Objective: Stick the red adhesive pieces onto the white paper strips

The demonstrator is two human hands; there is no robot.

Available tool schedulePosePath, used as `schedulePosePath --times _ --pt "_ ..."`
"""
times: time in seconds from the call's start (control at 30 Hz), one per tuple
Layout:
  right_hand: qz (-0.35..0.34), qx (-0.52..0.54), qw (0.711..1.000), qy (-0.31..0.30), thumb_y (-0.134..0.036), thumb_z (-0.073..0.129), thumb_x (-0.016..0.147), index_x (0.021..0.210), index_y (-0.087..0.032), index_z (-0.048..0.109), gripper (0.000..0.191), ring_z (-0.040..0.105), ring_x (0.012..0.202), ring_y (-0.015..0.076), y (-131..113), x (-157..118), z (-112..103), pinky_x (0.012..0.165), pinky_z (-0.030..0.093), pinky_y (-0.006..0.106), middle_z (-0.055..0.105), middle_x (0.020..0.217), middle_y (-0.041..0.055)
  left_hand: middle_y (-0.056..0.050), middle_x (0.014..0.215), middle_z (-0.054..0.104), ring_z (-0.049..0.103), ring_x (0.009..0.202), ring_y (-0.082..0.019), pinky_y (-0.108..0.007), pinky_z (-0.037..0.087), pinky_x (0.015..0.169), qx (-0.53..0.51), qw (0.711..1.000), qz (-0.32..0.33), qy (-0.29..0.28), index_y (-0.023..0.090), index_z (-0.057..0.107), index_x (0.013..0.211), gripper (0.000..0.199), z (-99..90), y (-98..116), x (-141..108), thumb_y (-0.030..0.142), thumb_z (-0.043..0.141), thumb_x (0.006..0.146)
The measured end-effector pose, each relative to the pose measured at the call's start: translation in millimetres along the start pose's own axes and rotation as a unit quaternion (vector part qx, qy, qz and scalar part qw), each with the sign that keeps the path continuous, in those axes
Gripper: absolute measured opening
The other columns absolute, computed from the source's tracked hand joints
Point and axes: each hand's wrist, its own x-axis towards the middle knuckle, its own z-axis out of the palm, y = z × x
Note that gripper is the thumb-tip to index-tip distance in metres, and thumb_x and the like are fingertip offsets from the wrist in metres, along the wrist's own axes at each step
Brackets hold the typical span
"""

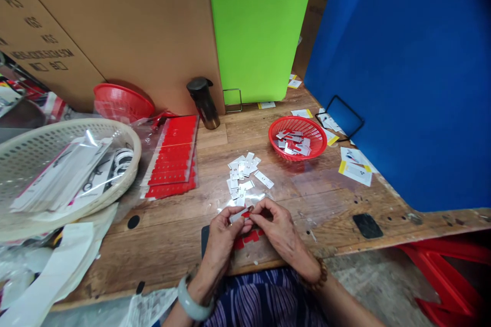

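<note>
Filling most of the frame, a wooden table (291, 204) runs from lower left to mid right, backed by a cardboard wall (115, 25), a green panel (261, 25) and a blue panel (406, 71). At left a large cream basket (23, 158) holds bagged items; its left side is cut off by the frame edge. Just right of it lies a stack of red sheets (172, 156) in clear plastic, with a red basket (121, 102) behind and a dark flask (203, 102) standing at top centre. A smaller red basket (297, 135) right of centre holds small white and red pieces. A loose pile of white tags (241, 176) lies at centre.

Both forearms come up from the bottom edge and meet at lower centre. The left hand (224, 232), wrist in a pale bangle, and the right hand (278, 227), wrist in a bead bracelet, are curled knuckles-up, fingertips pinching one small tag (241, 213) between them just above the table edge. The fingers cover most of the tag, so its detail is unclear. A red strip (249, 238) lies under the hands, partly hidden.
</note>
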Motion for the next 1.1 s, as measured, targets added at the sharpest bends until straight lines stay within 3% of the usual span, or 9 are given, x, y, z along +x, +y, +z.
schedulePosePath --times 0.13,0.3,0.6,1.1 --pt "-0.01 -0.022 1.0 0.009 -0.015 0.055 0.075 0.068 -0.019 0.054 0.008 0.054 0.072 0.0148 2 -2 2 0.069 0.04 0.026 0.058 0.072 -0.0014 -0.006 0.077 0.073 0.068 0.062 -0.012 -0.018 0.054 0.064 0.0 1.0 0.0 -0.002 0.012 0.061 0.091 0.034 -0.9 1 1 0.017 0.077 0.061" --pt "-0.078 -0.065 0.994 0.029 -0.011 0.052 0.075 0.066 -0.019 0.051 0.012 0.051 0.075 0.0148 -1 0 -2 0.069 0.038 0.026 0.054 0.074 -0.0006 -0.007 0.073 0.072 0.069 0.062 -0.014 -0.019 0.055 0.063 -0.002 1.0 -0.017 -0.009 0.011 0.06 0.093 0.036 -3.2 0 1 0.015 0.077 0.062" --pt "-0.088 -0.096 0.991 -0.012 -0.011 0.049 0.081 0.072 -0.019 0.049 0.012 0.05 0.068 0.0128 -4 5 -5 0.066 0.036 0.025 0.054 0.07 -0.0023 -0.01 0.074 0.072 0.069 0.062 -0.014 -0.019 0.056 0.063 -0.028 0.998 -0.058 0.002 0.009 0.059 0.093 0.027 0.3 7 0 0.0 0.065 0.069" --pt "-0.084 -0.118 0.989 -0.009 -0.009 0.049 0.078 0.071 -0.019 0.05 0.013 0.049 0.067 0.0135 -8 7 -3 0.064 0.035 0.026 0.055 0.07 -0.0017 -0.01 0.08 0.072 0.069 0.062 -0.013 -0.02 0.057 0.066 -0.04 0.997 -0.064 0.002 0.009 0.061 0.092 0.028 0.6 8 -2 0.002 0.069 0.066"
